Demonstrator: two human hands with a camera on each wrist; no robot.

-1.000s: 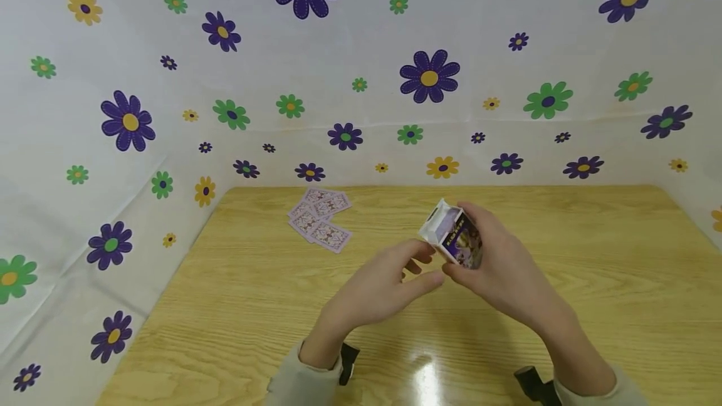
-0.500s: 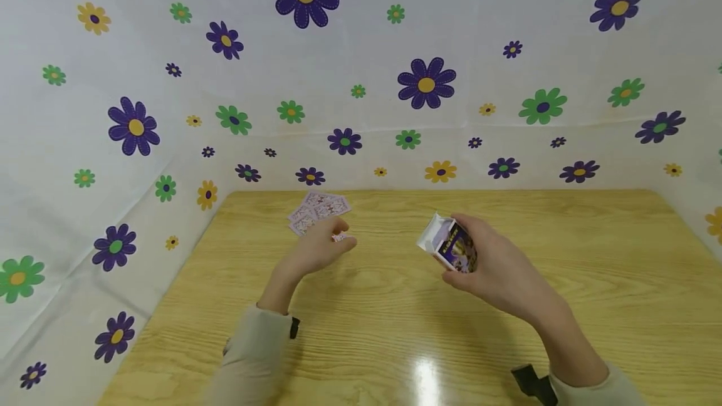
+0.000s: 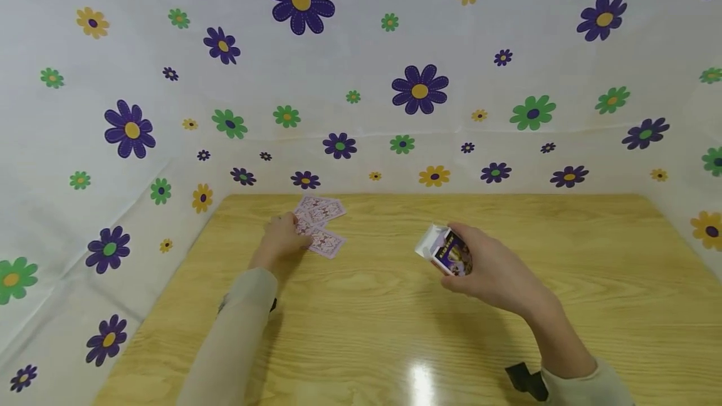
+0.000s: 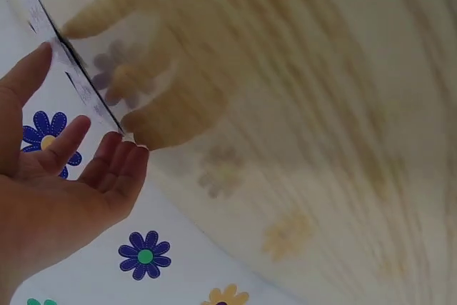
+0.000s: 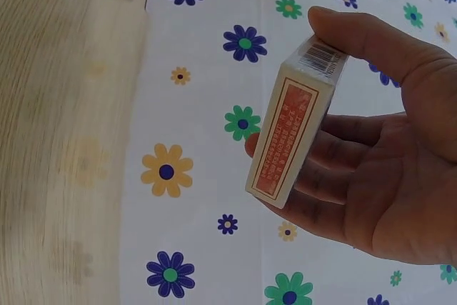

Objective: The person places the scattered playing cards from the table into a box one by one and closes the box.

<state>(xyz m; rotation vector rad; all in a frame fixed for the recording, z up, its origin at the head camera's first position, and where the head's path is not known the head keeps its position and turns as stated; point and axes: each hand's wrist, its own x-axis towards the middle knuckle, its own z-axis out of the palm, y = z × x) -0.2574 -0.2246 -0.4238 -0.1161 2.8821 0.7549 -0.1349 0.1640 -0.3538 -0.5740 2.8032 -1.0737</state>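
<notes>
Several playing cards [image 3: 326, 243] with pink-and-white patterned backs lie overlapping at the back left of the table. My left hand [image 3: 280, 237] is at their left side and covers part of them. In the left wrist view its thumb and fingers [image 4: 128, 169] are spread at the table surface beside the cards [image 4: 84, 91], seen nearly edge-on. My right hand [image 3: 496, 271] grips a playing card box [image 3: 453, 254] above the table, tilted, with its white flap open toward the left. The right wrist view shows the box's narrow red-and-white side [image 5: 291, 137] between thumb and fingers.
The wood-grain table [image 3: 361, 331] reaches back to a white cloth [image 3: 361, 49] printed with purple, green and yellow flowers. The cloth also rises along the left and right sides. A bright reflection lies near the front of the table.
My left hand has moved from beside the card box, left and away from me, to the cards. My right hand keeps hold of the box, nearly in place.
</notes>
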